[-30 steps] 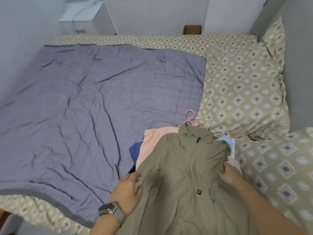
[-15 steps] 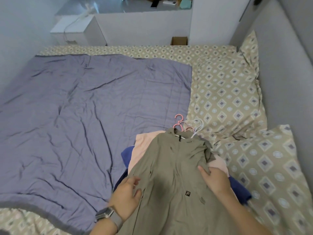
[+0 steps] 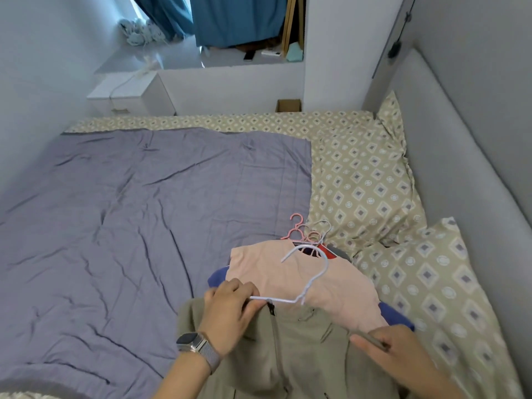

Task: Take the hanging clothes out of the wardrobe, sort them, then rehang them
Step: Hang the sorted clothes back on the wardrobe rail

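My left hand (image 3: 230,309) has its fingers (image 3: 244,292) clamped on the white hanger (image 3: 313,280); my right hand (image 3: 394,349) pinches the olive jacket (image 3: 288,355), steadying it for sorting.

Hidden and cut-off parts

The olive jacket (image 3: 302,355) runs off the bottom edge; the clothes under the pink top (image 3: 288,272) are mostly covered.

matt olive cloth jacket (image 3: 302,349), smooth white hanger (image 3: 311,279) (coated wire, seemingly), wrinkled grey quilt (image 3: 138,214).
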A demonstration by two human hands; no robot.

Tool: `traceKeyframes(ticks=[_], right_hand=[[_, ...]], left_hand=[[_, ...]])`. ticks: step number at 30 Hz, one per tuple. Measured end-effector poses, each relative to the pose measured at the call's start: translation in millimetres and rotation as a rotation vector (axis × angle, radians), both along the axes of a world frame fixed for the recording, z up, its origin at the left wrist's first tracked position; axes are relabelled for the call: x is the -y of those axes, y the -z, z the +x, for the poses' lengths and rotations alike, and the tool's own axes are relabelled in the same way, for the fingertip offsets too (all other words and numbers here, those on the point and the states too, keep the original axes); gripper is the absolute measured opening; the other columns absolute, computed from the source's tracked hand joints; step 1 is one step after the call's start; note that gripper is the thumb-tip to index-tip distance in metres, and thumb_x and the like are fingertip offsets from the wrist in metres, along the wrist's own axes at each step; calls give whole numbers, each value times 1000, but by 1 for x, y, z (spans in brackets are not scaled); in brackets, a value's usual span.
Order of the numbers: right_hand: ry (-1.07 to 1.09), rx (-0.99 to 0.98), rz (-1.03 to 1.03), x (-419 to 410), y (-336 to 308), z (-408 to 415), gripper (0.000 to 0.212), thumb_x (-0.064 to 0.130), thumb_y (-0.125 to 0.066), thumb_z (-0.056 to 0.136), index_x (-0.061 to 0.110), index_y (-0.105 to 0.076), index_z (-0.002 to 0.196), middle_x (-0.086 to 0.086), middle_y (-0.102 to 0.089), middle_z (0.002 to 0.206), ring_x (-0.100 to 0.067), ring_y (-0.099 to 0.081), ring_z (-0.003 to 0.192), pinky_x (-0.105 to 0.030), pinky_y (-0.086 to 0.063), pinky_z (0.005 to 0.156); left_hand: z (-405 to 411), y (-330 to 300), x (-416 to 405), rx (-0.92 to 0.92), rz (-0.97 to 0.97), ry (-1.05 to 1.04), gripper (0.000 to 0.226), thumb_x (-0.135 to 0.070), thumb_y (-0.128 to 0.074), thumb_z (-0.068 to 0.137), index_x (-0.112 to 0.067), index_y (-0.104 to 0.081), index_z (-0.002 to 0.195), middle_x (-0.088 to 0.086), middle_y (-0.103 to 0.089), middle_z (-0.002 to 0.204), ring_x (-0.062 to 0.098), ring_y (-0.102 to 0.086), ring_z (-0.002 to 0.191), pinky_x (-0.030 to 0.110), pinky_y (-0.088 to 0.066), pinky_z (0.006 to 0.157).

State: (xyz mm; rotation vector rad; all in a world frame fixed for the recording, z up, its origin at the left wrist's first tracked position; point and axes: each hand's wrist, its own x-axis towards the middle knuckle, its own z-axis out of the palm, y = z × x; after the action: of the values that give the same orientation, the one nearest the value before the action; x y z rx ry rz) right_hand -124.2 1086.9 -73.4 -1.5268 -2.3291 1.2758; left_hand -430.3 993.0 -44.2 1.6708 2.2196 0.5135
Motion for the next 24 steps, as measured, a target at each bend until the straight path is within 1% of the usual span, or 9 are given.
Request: traceKeyframes(ticks=[4,8,12,14,16,17,19,21,24], right_hand=[[-28,-25,66,21,-14,-11,82,97,-39,53,16,-30,47,1,-22,42,-10,-23,44,-27,-18,51],[-50,-58,113,42,-30,-21,77,96,-35,57,19,-33,47,3,-26,42,-8,-26,45,-24,-20,50],[-125,-42,419,51,-43,-23,66,80,-42,78,22,-32,49,9,-33,47,1,-36,51,-23,-32,47],[-150,-65,545,52,-50,-18,63,70,-43,87,21,-41,47,11,-40,48,5,-36,58,-24,-41,52],[-223,-42,570,53,-73,-20,48,70,-45,86,30,-58,62,21,-49,65,6,-42,75,-14,-39,68],[-254,-14,515,57,-87,-27,35,72,-49,82,40,-63,84,26,-52,84,6,-42,90,-11,-35,78],[-290,-8,446,75,-109,-54,58,73,-58,73,55,-42,126,34,-40,118,11,-31,113,-9,-27,94],[-268,-79,383,100,-118,-95,66,68,-55,77,54,-30,136,36,-39,123,14,-35,117,-9,-29,97],[-368,-95,429,132,-111,-147,43,64,-35,87,46,-49,124,24,-59,109,4,-55,100,-22,-46,86]], left_hand=[[13,-20,16,-4,46,122,32,-65,-32,77,-35,-44,74,-17,-41,71,2,-45,78,12,-22,73],[15,-32,28,-4,91,141,36,-56,-47,73,-25,-39,57,-13,-39,56,1,-37,63,27,-27,60],[-14,-42,55,258,118,-41,34,-59,-55,61,-28,-48,51,-9,-50,56,4,-47,56,30,-41,58],[-37,-50,73,375,143,-150,34,-60,-55,56,-27,-51,49,-9,-50,57,8,-47,53,30,-40,57],[-56,-63,89,423,140,-235,33,-61,-56,52,-28,-51,44,-10,-47,50,7,-42,49,27,-35,54],[-62,-70,96,433,121,-268,33,-60,-58,52,-28,-51,43,-10,-45,46,7,-40,47,26,-32,53],[-67,-80,105,424,67,-302,34,-57,-60,55,-27,-51,46,-9,-44,44,11,-40,50,27,-32,55],[-62,-90,119,389,7,-266,35,-60,-59,57,-27,-52,52,-8,-45,49,15,-44,55,28,-35,60],[-68,-93,140,440,-59,-238,39,-62,-57,59,-25,-49,52,-6,-44,55,13,-44,58,29,-34,62]])
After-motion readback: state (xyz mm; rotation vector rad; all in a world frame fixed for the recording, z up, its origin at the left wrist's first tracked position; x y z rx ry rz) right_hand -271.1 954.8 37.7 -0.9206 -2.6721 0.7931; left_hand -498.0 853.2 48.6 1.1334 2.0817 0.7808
